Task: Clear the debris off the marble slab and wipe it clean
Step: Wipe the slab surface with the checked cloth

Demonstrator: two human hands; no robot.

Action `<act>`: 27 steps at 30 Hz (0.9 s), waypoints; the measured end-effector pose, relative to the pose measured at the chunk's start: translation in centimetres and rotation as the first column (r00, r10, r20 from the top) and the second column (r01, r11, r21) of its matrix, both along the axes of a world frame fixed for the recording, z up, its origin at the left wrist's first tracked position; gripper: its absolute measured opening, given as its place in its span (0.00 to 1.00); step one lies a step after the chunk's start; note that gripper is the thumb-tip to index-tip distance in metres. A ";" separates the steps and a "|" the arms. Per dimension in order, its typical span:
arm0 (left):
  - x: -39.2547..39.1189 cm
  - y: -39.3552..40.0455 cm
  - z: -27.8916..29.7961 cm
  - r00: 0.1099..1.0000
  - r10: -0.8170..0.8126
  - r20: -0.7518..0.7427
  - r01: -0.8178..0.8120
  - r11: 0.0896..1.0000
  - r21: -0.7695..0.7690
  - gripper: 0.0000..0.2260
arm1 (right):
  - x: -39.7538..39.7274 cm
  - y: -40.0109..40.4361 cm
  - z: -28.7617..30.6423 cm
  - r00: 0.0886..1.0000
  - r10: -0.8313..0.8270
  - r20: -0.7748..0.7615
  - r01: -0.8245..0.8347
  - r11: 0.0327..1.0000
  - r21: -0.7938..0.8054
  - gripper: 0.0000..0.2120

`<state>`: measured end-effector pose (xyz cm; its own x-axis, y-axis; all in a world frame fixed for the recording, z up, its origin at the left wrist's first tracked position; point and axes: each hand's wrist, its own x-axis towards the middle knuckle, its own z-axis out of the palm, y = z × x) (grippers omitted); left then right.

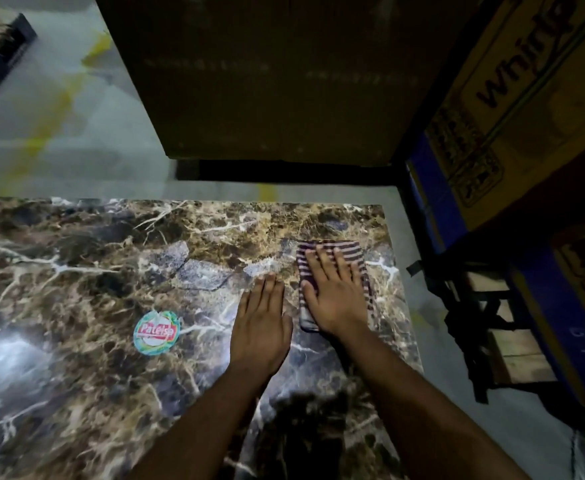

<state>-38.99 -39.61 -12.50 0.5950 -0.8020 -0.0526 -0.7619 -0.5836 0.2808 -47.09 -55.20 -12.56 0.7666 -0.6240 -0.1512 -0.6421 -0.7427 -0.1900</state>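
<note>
A brown and grey veined marble slab [111,271] fills the lower left of the view. A folded striped cloth [355,254], dark and white, lies near the slab's far right corner. My right hand [332,292] presses flat on the cloth with straight fingers. Just left of it, my left hand [261,320] rests flat on the bare marble, fingers together. A round green and red sticker [156,332] lies on the slab to the left of my left hand.
A large dark cardboard box [267,81] stands beyond the slab's far edge. Yellow and blue printed cartons [513,116] are stacked on the right above a wooden pallet [513,344]. Grey floor [41,133] with yellow marks lies at the upper left.
</note>
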 end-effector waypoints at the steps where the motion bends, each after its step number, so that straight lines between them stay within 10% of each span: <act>1: 0.3 -0.6 0.1 1.000 0.010 0.000 -0.010 1.000 -0.002 0.26 | 0.9 0.2 0.0 1.000 0.015 0.005 -0.015 1.000 0.005 0.31; 27: 4.2 -8.1 0.8 1.000 -0.014 -0.012 0.013 1.000 -0.024 0.25 | 3.5 -10.8 -0.4 0.987 0.162 0.007 -0.162 0.986 -0.033 0.31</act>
<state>-34.76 -47.72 -11.68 0.5834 -0.8112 -0.0407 -0.7662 -0.5663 0.3037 -43.60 -66.03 -12.91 0.8593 -0.4959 -0.1254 -0.5110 -0.8426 -0.1699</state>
